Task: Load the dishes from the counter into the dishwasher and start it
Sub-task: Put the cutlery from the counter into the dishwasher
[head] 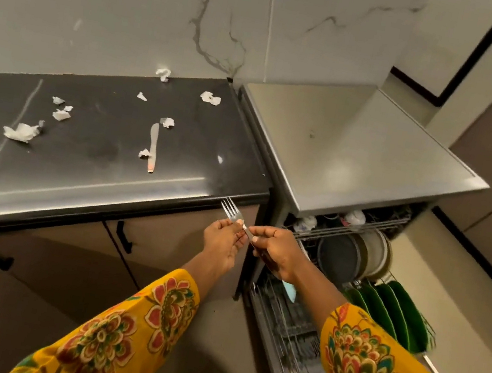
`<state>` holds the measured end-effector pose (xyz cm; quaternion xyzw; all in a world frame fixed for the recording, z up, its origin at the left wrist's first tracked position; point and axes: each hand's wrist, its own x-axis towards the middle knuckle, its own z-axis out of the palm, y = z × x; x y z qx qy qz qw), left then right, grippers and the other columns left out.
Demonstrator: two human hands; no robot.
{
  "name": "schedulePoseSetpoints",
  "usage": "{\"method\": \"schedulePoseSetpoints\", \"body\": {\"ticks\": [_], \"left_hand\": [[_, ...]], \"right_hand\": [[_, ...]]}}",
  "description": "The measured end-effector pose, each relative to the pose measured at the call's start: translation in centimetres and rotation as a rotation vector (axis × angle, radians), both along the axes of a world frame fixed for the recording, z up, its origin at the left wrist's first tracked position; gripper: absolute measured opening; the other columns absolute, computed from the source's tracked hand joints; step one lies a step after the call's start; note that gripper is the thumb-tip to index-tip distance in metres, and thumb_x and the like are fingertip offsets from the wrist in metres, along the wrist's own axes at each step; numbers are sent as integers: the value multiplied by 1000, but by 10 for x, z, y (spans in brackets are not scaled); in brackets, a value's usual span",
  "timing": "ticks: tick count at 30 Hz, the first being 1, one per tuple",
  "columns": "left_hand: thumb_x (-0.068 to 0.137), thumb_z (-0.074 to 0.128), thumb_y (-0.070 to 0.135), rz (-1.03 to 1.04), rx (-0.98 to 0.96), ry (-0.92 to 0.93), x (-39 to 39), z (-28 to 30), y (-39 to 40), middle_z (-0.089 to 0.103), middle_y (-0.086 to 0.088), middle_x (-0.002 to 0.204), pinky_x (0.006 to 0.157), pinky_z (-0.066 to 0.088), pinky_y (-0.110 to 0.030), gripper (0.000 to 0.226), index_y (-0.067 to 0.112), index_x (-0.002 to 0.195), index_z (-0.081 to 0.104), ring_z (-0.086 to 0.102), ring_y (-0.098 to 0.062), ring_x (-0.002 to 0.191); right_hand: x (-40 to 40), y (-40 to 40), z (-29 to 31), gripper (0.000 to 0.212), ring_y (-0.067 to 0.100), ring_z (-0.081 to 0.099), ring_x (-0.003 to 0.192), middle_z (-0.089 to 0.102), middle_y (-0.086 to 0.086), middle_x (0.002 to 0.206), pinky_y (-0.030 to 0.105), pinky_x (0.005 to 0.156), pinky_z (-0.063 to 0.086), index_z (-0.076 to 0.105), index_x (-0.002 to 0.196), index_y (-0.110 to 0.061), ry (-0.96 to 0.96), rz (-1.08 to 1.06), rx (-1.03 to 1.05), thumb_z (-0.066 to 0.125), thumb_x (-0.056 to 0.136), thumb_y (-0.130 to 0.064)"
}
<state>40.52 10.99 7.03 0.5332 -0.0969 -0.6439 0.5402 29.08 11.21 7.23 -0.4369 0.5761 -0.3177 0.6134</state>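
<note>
Both hands, left [222, 241] and right [279, 253], pinched a silver metal fork [233, 213] just off the dark counter's [93, 166] edge, possibly touching it.

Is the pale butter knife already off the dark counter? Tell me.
No: the pale butter knife lies on the dark counter among paper scraps, while both hands hold a metal fork.

Just beyond my fingers [238, 234] the counter edge [124, 197] blocks the way. To their right the upper rack [352, 228] and upright plates [357, 255] crowd the dishwasher; below them, air above the lower rack [286, 325].
</note>
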Motion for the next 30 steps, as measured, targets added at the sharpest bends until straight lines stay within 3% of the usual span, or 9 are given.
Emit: {"method": "schedulePoseSetpoints", "body": {"ticks": [9, 12, 16, 20, 24, 28, 30], "left_hand": [[92, 55, 0, -138, 64, -136, -66, -24, 12, 59, -7, 79, 64, 49, -22, 15, 11, 82, 56, 57, -15, 70], [93, 52, 1, -219, 119, -206, -88, -45, 13, 60, -6, 83, 64, 48, -22, 15, 13, 86, 58, 59, -15, 73], [95, 49, 1, -262, 242, -285, -119, -76, 24, 57, -9, 91, 49, 49, -19, 16, 14, 104, 53, 54, -13, 67], [95, 45, -4, -243, 350, -281, -148, -99, 34, 54, -9, 86, 55, 48, -22, 20, 15, 96, 51, 53, -15, 67], [96, 42, -5, -258, 427, -255, -180, -121, 36, 54, -8, 83, 65, 46, -27, 27, 18, 83, 48, 52, -17, 70], [96, 43, -2, -291, 493, -283, -205, -147, 32, 55, -8, 84, 64, 48, -26, 22, 16, 86, 50, 54, -18, 71], [96, 45, 0, -347, 525, -364, -212, -160, 29, 56, -8, 81, 54, 48, -21, 17, 14, 91, 53, 53, -15, 64]], "right_hand": [[-87, 28, -24, 25, 9, 55, 67, 63, 2, 77, 21, 62, 46, 64, 114, -3, 91, 0, 120, 50, 93, 2], [-117, 35, -37, 25, 11, 52, 65, 61, 7, 79, 21, 62, 48, 63, 113, 3, 125, 7, 174, 51, 91, 5], [-165, 48, -65, 22, 15, 49, 56, 60, 12, 72, 23, 54, 42, 64, 107, 5, 151, 3, 314, 54, 88, 5], [-213, 62, -89, 11, 11, 44, 46, 59, 13, 71, 18, 41, 34, 64, 89, -3, 151, -28, 424, 54, 90, 3], [-252, 62, -120, 13, 11, 41, 49, 54, 12, 69, 19, 44, 33, 59, 84, -4, 113, -139, 505, 51, 91, 4], [-283, 51, -151, 19, 12, 42, 52, 52, 11, 67, 19, 47, 34, 58, 80, -6, 145, -222, 548, 49, 90, 8], [-297, 43, -165, 21, 13, 42, 53, 52, 11, 68, 22, 51, 34, 58, 79, -5, 154, -232, 556, 47, 89, 10]]}}
